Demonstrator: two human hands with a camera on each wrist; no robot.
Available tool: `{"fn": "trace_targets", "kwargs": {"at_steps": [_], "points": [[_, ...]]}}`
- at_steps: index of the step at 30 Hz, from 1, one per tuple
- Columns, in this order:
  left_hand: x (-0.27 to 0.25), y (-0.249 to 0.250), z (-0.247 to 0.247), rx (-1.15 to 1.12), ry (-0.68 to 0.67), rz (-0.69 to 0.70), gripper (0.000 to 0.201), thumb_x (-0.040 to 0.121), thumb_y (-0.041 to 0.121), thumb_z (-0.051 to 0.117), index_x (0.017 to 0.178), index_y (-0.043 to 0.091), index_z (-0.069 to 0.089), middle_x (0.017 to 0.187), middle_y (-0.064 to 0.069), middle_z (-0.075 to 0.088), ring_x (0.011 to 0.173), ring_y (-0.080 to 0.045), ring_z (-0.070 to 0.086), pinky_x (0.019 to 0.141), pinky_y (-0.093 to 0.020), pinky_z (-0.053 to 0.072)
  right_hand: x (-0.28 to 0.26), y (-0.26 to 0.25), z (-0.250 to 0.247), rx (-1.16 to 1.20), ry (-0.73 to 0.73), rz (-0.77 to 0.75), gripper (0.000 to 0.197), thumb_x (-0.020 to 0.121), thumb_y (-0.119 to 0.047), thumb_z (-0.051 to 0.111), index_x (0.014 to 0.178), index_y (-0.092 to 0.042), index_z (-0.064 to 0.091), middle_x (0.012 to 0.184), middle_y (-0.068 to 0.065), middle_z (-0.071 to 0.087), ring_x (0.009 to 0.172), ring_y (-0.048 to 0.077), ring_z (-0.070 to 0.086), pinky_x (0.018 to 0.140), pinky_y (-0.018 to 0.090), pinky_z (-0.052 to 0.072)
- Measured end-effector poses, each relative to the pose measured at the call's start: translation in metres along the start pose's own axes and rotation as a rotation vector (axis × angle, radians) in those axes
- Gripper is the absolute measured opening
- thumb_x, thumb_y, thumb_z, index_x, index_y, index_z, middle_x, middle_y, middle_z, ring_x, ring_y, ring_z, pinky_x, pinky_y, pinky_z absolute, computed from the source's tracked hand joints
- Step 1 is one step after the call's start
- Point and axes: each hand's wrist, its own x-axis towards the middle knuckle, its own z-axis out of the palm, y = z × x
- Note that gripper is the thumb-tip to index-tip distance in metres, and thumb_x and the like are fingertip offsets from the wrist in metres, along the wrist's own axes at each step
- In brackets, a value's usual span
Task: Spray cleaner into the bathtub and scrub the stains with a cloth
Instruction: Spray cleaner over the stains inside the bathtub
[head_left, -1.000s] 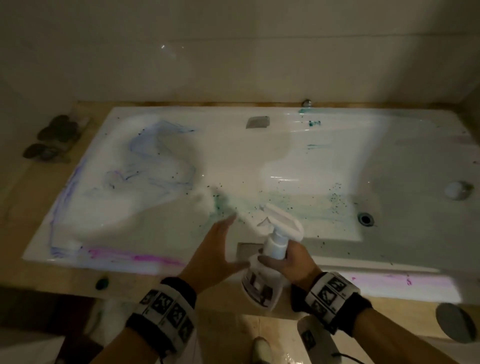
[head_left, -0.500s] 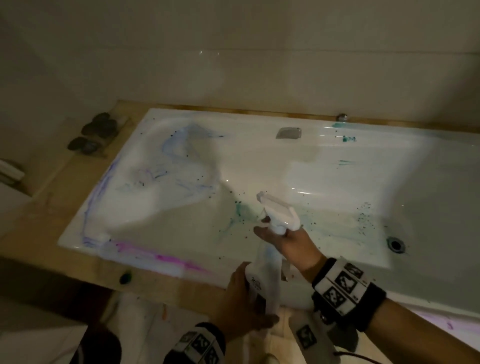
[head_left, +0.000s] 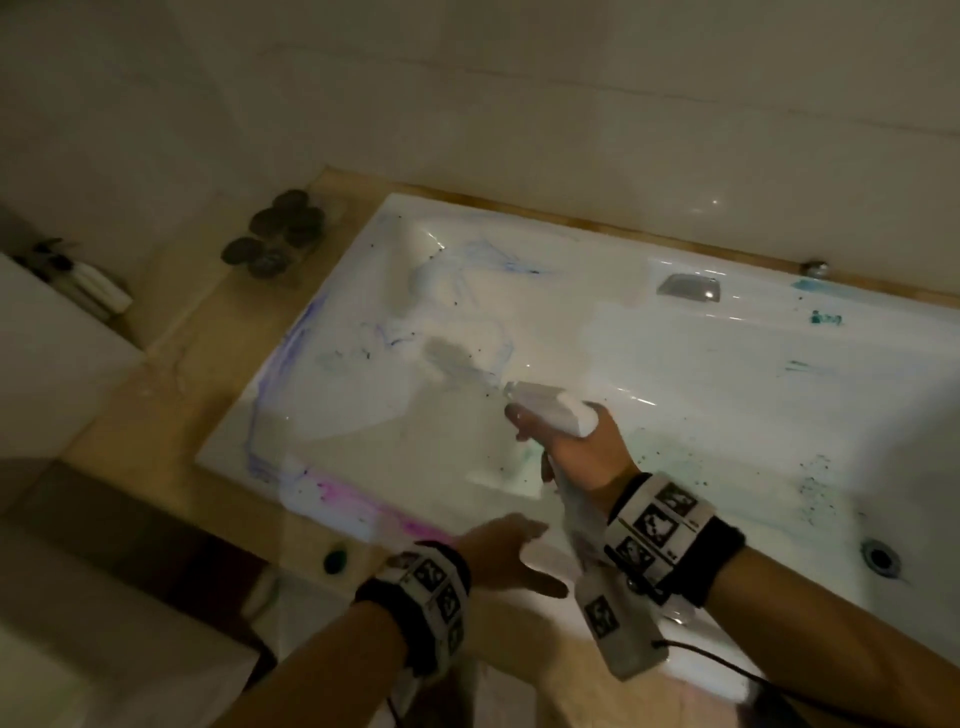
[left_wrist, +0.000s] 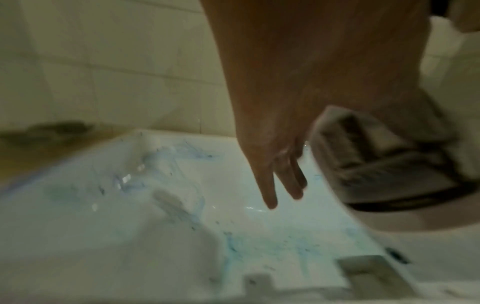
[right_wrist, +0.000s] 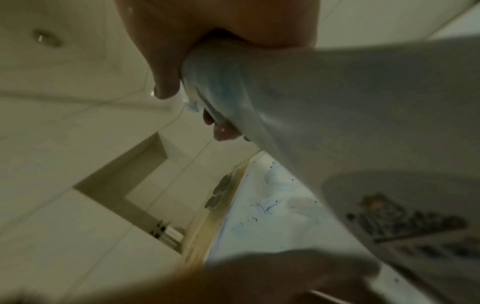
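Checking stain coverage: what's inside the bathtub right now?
Inside the bathtub: blue smears at the far left end, teal specks, a drain. No cloth visible. The right hand and spray bottle cover part of the floor.

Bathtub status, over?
Right hand grips spray bottle, nozzle aimed into tub. Left hand open, empty, over near rim. Stains unscrubbed, no cloth seen. Nothing in the way.
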Motion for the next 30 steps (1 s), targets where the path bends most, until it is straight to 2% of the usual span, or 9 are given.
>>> {"fn": "trace_targets", "kwargs": {"at_steps": [5, 9, 12, 14, 18, 22, 25, 27, 30], "points": [[0.001, -0.118, -0.12, 0.178, 0.153, -0.254, 0.047, 0.093, 0.038, 0.052, 0.134, 0.016, 0.047, 0.136, -0.003, 0.049, 0.123, -0.02, 0.047, 0.103, -0.029, 0.035, 0.043, 0.016, 0.069, -0.764, -0.079, -0.008, 0.048, 0.074, -0.066, 0.058, 0.084, -0.02, 0.066, 0.081, -0.003, 0.068, 0.078, 0.017, 0.063, 0.071, 0.029, 0.052], [0.0, -0.193, -0.172, 0.04, 0.263, -0.374, 0.037, 0.095, 0.03, 0.047, 0.128, 0.015, 0.051, 0.13, -0.006, 0.053, 0.116, -0.022, 0.051, 0.097, -0.029, 0.04, 0.089, 0.017, 0.129, -0.652, 0.034, 0.022, 0.051, 0.07, -0.071, 0.057, 0.075, -0.022, 0.071, 0.073, -0.001, 0.07, 0.072, 0.019, 0.065, 0.066, 0.029, 0.053], [-0.003, -0.233, -0.185, -0.063, 0.287, -0.424, 0.032, 0.093, 0.025, 0.049, 0.123, 0.014, 0.055, 0.125, -0.006, 0.056, 0.11, -0.021, 0.055, 0.092, -0.028, 0.043, 0.116, 0.019, 0.18, -0.508, -0.095, -0.011, 0.024, 0.072, -0.055, 0.069, 0.085, -0.035, 0.073, 0.078, -0.004, 0.07, 0.07, 0.017, 0.062, 0.069, 0.033, 0.054], [-0.004, -0.258, -0.188, -0.182, 0.322, -0.462, 0.03, 0.091, 0.021, 0.051, 0.119, 0.012, 0.057, 0.121, -0.008, 0.058, 0.105, -0.022, 0.058, 0.089, -0.029, 0.046, 0.131, 0.024, 0.213, -0.568, -0.184, -0.025, 0.037, 0.074, -0.05, 0.069, 0.099, -0.022, 0.072, 0.085, 0.003, 0.071, 0.07, 0.02, 0.061, 0.07, 0.037, 0.055], [-0.01, -0.295, -0.199, -0.339, 0.407, -0.494, 0.028, 0.091, 0.017, 0.051, 0.118, 0.011, 0.057, 0.116, -0.009, 0.062, 0.099, -0.022, 0.06, 0.087, -0.029, 0.046, 0.156, 0.027, 0.265, -0.786, -0.159, 0.038, 0.048, 0.078, -0.058, 0.061, 0.085, -0.011, 0.067, 0.077, 0.004, 0.065, 0.076, 0.022, 0.061, 0.068, 0.029, 0.049], [-0.012, -0.33, -0.213, -0.402, 0.457, -0.549, 0.028, 0.093, 0.016, 0.049, 0.119, 0.011, 0.056, 0.12, -0.009, 0.06, 0.108, -0.025, 0.057, 0.096, -0.035, 0.045, 0.174, 0.021, 0.301, -0.939, -0.38, -0.032, 0.048, 0.085, -0.057, 0.053, 0.125, -0.032, 0.054, 0.108, 0.0, 0.062, 0.098, 0.021, 0.058, 0.087, 0.033, 0.048], [-0.015, -0.351, -0.22, -0.388, 0.436, -0.571, 0.032, 0.094, 0.017, 0.046, 0.125, 0.011, 0.052, 0.126, -0.011, 0.055, 0.113, -0.027, 0.053, 0.096, -0.034, 0.044, 0.181, 0.02, 0.325, -0.895, -0.318, 0.062, 0.044, 0.082, -0.057, 0.058, 0.112, -0.026, 0.064, 0.094, 0.002, 0.064, 0.081, 0.018, 0.056, 0.079, 0.03, 0.05], [-0.018, -0.365, -0.221, -0.358, 0.403, -0.578, 0.039, 0.096, 0.019, 0.045, 0.134, 0.01, 0.045, 0.134, -0.011, 0.05, 0.119, -0.027, 0.05, 0.099, -0.033, 0.042, 0.185, 0.02, 0.344, -0.969, -0.27, 0.099, 0.049, 0.079, -0.063, 0.057, 0.099, -0.02, 0.067, 0.092, 0.001, 0.066, 0.084, 0.018, 0.059, 0.075, 0.027, 0.048], [-0.023, -0.382, -0.217, -0.365, 0.325, -0.585, 0.052, 0.097, 0.02, 0.042, 0.146, 0.008, 0.027, 0.145, -0.013, 0.038, 0.128, -0.028, 0.042, 0.106, -0.034, 0.036, 0.19, 0.012, 0.365, -1.015, -0.401, 0.072, 0.051, 0.084, -0.059, 0.053, 0.119, -0.023, 0.057, 0.113, 0.001, 0.063, 0.101, 0.024, 0.06, 0.087, 0.03, 0.048]]}}
